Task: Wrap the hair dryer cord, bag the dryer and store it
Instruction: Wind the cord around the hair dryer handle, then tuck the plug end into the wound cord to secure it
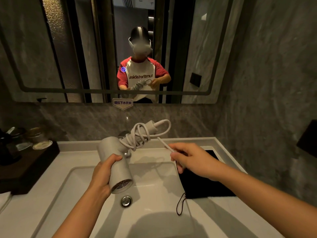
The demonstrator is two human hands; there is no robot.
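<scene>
A white hair dryer (118, 169) is held over the sink, its rear grille toward me. My left hand (103, 176) grips its barrel. The white cord (140, 136) is coiled in several loops around the handle, which points away from me, and one loop arcs past the handle's tip. My right hand (187, 157) pinches a straight stretch of the cord just right of the coil. A black drawstring bag (204, 182) lies flat on the counter right of the basin, partly under my right forearm, its string (181, 205) hanging over the basin edge.
The white basin (154, 191) with its metal drain (126, 201) is below the dryer; a faucet (124, 134) shows behind it. A dark wooden tray (25, 169) with glasses stands at the left. A mirror (42, 48) covers the wall ahead. A grey wall closes the right.
</scene>
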